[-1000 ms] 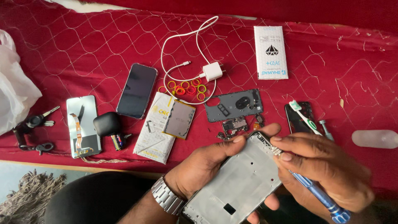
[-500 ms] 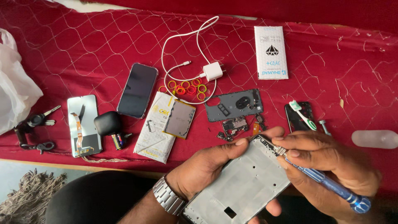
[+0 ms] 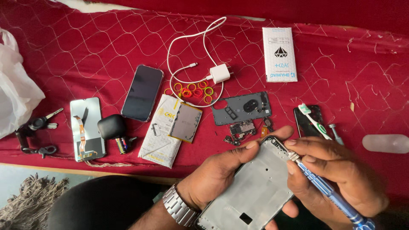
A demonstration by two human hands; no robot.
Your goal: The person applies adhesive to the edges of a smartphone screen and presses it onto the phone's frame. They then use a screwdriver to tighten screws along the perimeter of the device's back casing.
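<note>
Left hand gripping grey phone frame, right hand pinching blue screwdriver at frame's far edge, circuit board just beyond on red cloth

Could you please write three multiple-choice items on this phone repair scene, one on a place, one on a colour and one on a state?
1. Where does the white charger lie?
A. Above the coloured rings
B. On the plastic bag
C. Under the keys

2. What colour is the screwdriver handle?
A. Green
B. Blue
C. Yellow

3. How is the phone frame kept?
A. Flat on the cloth
B. Held by the left hand
C. Inside the box

Answers: 1 A, the charger sits just above the rings on the red cloth. 2 B, the handle in the right hand is blue. 3 B, the left hand's fingers grip its edge.
</note>
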